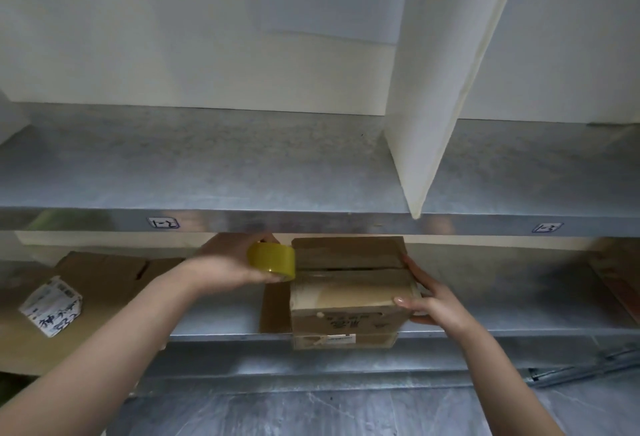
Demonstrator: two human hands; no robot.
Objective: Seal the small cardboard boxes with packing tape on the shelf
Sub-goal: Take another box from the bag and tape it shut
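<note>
The small box (346,283) sits at the front lip of the lower metal shelf (214,318), its top seam still gaping. The left hand (221,262) curls its fingers round the yellow tape roll (272,260) at the box's left edge, and the right hand (433,300) braces the right side with straight fingers. The tape should probably be pulled taut along the seam. Flattened cardboard (100,273) lies to the left.

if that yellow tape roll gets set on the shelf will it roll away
Probably, if set on edge: the tape roll is round and the metal shelf looks smooth. Laid flat it should stay. Likely light: the left hand grips it alone.
</note>
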